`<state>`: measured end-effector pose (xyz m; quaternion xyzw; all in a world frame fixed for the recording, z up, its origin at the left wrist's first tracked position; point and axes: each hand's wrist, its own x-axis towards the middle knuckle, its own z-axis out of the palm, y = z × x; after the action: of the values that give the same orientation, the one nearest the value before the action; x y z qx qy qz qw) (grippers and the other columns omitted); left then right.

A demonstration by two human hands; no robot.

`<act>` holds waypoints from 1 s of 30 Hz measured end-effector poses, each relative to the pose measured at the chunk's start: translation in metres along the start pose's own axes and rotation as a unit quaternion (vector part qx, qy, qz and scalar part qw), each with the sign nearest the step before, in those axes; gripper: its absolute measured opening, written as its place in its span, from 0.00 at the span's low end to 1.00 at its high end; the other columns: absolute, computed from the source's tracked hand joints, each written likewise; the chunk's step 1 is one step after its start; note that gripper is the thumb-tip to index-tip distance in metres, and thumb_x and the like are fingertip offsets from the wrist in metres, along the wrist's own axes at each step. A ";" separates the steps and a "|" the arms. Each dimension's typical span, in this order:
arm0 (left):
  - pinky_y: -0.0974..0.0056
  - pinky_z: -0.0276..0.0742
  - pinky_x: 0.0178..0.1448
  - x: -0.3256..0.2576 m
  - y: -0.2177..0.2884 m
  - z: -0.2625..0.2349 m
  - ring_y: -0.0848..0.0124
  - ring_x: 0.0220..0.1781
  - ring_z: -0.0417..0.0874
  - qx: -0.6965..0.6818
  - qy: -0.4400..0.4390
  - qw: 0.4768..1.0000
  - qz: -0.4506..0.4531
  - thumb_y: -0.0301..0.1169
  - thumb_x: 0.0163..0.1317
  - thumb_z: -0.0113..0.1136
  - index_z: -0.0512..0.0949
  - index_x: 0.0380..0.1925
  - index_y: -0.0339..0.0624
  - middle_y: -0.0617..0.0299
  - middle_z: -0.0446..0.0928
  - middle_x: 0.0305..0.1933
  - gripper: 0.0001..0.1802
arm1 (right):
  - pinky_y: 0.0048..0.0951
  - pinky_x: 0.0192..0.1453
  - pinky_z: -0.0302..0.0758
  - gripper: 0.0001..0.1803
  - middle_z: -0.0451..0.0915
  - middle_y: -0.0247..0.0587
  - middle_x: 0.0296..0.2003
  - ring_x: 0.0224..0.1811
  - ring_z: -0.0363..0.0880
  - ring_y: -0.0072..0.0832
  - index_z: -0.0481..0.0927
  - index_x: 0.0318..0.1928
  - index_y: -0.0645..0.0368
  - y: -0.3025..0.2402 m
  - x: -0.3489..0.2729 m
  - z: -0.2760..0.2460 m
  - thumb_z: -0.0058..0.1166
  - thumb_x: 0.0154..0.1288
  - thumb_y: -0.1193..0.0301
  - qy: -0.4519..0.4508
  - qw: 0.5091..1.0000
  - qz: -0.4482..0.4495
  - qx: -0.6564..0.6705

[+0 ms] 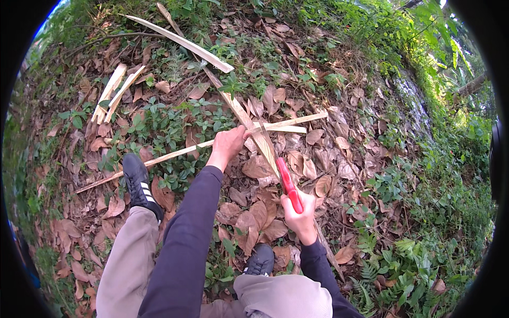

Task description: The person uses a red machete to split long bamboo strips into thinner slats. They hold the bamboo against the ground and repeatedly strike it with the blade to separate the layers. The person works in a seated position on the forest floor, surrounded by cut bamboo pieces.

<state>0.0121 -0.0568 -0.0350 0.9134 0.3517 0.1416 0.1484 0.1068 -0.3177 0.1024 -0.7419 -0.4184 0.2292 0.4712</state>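
My right hand (301, 216) is closed around the red handle (289, 185) of a hand saw. Its narrow blade (269, 142) points away from me and lies along or against a long wooden plank (233, 103) that runs diagonally over the leaves. Fingers of my left hand (228, 146) are closed on a thin wooden strip (183, 151) where it crosses the plank. A second pale strip end (291, 129) sticks out to the right of the crossing. Whether the saw teeth touch the strip, I cannot tell.
A pale split stake (185, 43) lies across the plank's far part. Short split wood pieces (111, 93) rest at the far left. My shoes (140, 185) stand among brown dry leaves (249, 222) and low green plants (177, 119). Denser greenery (424, 212) covers the right side.
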 end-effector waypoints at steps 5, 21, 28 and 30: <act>0.46 0.78 0.35 0.000 -0.004 0.001 0.46 0.33 0.83 0.000 -0.035 0.999 -0.025 0.51 0.73 0.44 0.70 0.36 0.42 0.50 0.81 0.30 0.22 | 0.34 0.20 0.59 0.12 0.64 0.42 0.12 0.12 0.62 0.27 0.70 0.19 0.64 -0.022 0.014 0.000 0.57 0.57 0.75 -0.001 1.000 0.006 -0.005; 0.43 0.75 0.37 0.002 -0.006 0.002 0.45 0.30 0.82 -0.014 -0.024 0.999 -0.043 0.56 0.75 0.35 0.78 0.26 0.45 0.48 0.79 0.22 0.32 | 0.31 0.20 0.60 0.11 0.65 0.36 0.12 0.13 0.63 0.22 0.72 0.21 0.63 -0.011 -0.023 0.004 0.56 0.58 0.75 -0.017 1.000 0.002 0.012; 0.44 0.79 0.43 0.015 -0.002 0.000 0.44 0.34 0.84 -0.017 -0.036 0.993 -0.113 0.49 0.74 0.34 0.84 0.24 0.38 0.41 0.82 0.28 0.34 | 0.31 0.19 0.61 0.09 0.67 0.39 0.11 0.10 0.65 0.28 0.74 0.22 0.63 0.017 -0.013 0.008 0.56 0.58 0.76 -0.002 0.996 -0.082 -0.021; 0.44 0.79 0.44 0.012 0.002 0.003 0.43 0.34 0.84 -0.020 -0.003 0.990 -0.136 0.45 0.72 0.36 0.83 0.23 0.35 0.40 0.82 0.28 0.32 | 0.31 0.19 0.62 0.09 0.67 0.39 0.11 0.10 0.65 0.28 0.74 0.22 0.63 0.018 -0.024 0.002 0.56 0.58 0.76 -0.015 0.999 -0.040 0.000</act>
<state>0.0228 -0.0501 -0.0348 0.8541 0.4695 0.1239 0.1860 0.0993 -0.3398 0.0843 -0.7208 -0.4549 0.2211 0.4739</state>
